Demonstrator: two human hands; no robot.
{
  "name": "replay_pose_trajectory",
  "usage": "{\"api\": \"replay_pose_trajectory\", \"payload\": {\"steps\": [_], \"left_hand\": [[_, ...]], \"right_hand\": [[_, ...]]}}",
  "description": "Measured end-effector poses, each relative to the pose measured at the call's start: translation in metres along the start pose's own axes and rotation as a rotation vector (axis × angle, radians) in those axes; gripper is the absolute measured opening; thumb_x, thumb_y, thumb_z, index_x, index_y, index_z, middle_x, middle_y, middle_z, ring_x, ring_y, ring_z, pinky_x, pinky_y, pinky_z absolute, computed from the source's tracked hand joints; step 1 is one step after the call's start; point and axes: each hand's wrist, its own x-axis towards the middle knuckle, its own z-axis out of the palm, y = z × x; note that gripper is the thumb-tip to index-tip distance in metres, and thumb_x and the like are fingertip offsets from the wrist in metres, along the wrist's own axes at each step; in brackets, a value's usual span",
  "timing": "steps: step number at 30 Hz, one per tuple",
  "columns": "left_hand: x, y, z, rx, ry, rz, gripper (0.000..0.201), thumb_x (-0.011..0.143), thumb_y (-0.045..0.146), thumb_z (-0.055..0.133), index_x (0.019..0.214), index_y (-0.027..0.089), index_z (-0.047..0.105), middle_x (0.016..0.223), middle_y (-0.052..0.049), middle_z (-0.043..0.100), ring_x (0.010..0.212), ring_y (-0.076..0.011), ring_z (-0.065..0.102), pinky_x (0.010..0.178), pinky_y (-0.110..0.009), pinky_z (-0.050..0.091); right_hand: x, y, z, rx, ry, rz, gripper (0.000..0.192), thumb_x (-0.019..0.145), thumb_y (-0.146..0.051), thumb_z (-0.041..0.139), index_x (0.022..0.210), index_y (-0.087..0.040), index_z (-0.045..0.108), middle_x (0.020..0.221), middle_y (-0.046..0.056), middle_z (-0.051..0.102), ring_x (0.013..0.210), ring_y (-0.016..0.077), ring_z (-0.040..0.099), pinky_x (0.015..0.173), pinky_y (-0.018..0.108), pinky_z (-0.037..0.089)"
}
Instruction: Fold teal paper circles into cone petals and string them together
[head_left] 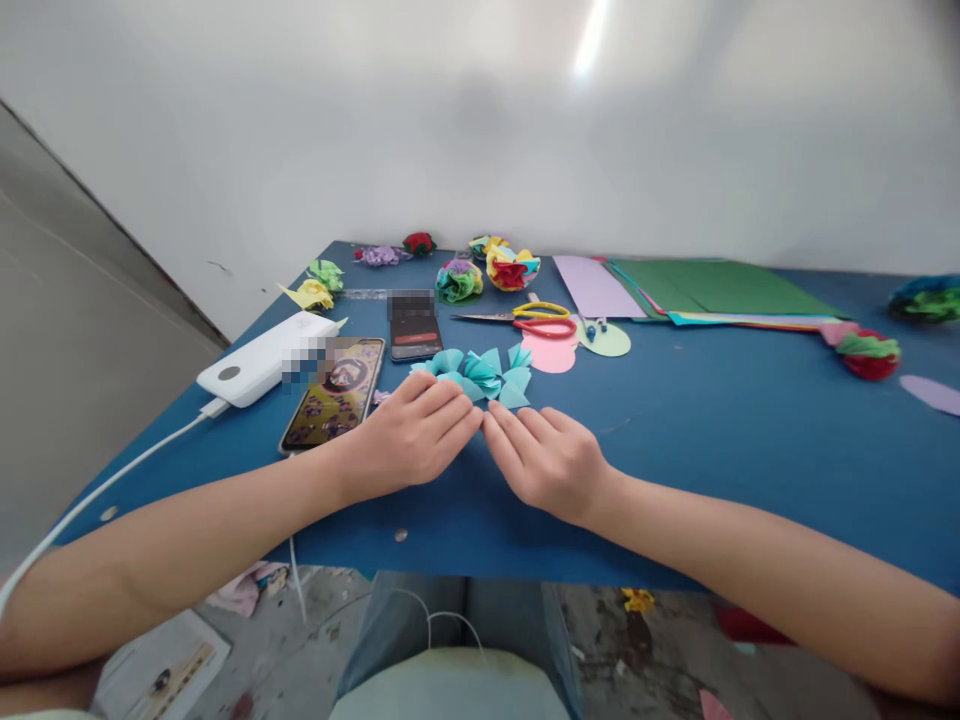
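Note:
Folded turquoise paper petals, making a paper flower (pixel 481 374), stand up just beyond my fingertips near the middle of the blue table. My left hand (pixel 420 430) is closed with its fingers bent over the near left edge of the flower. From the other side my right hand (pixel 551 455) pinches at the flower's near edge, fingers pressed together. The tips of both hands almost meet. My thumbs and the underside of the flower are hidden. Just behind the flower lie pink paper circles (pixel 550 352) and scissors (pixel 534 318) with red and yellow handles.
On the blue table (pixel 720 450), a phone (pixel 337 395), a second phone (pixel 415 340) and a white power bank (pixel 268 360) with a cable lie left. Green paper sheets (pixel 727 285) are stacked at the back right. Crumpled paper flowers (pixel 514 269) sit along the back.

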Motion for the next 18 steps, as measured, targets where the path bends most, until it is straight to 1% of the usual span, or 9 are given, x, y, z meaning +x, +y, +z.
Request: {"api": "replay_pose_trajectory", "payload": {"steps": [4, 8, 13, 18], "left_hand": [[-0.001, -0.001, -0.0012, 0.009, -0.004, -0.045, 0.011, 0.086, 0.014, 0.048, 0.09, 0.012, 0.058, 0.079, -0.007, 0.064, 0.077, -0.0186, 0.057, 0.066, -0.033, 0.041], [-0.0019, -0.002, -0.0031, -0.01, 0.036, -0.019, 0.012, 0.085, 0.013, 0.048, 0.092, 0.011, 0.058, 0.078, -0.007, 0.065, 0.074, -0.0181, 0.056, 0.065, -0.033, 0.042], [-0.0016, -0.0025, -0.0041, -0.038, 0.032, 0.025, 0.014, 0.086, 0.01, 0.046, 0.095, 0.01, 0.058, 0.08, -0.008, 0.064, 0.079, -0.019, 0.057, 0.068, -0.035, 0.042], [-0.0033, -0.0012, 0.0003, -0.023, 0.025, 0.008, 0.015, 0.086, 0.01, 0.044, 0.091, 0.01, 0.058, 0.08, -0.008, 0.063, 0.077, -0.019, 0.056, 0.066, -0.035, 0.042]], "right_hand": [[-0.0002, 0.0039, 0.0002, 0.014, 0.047, -0.022, 0.012, 0.083, -0.014, 0.054, 0.09, -0.007, 0.061, 0.085, 0.01, 0.067, 0.064, 0.0132, 0.057, 0.052, 0.027, 0.037], [0.0013, 0.002, -0.0004, -0.014, 0.027, -0.027, 0.013, 0.083, -0.012, 0.053, 0.09, -0.004, 0.061, 0.082, 0.012, 0.068, 0.064, 0.0144, 0.058, 0.052, 0.027, 0.039], [0.0017, -0.0013, -0.0009, -0.022, 0.007, -0.019, 0.013, 0.083, -0.011, 0.054, 0.089, -0.003, 0.061, 0.08, 0.014, 0.068, 0.063, 0.0153, 0.059, 0.052, 0.027, 0.04], [0.0015, 0.0005, 0.0001, 0.029, 0.018, -0.012, 0.013, 0.084, -0.013, 0.053, 0.089, -0.004, 0.061, 0.077, 0.01, 0.066, 0.06, 0.0137, 0.057, 0.051, 0.027, 0.039]]}}
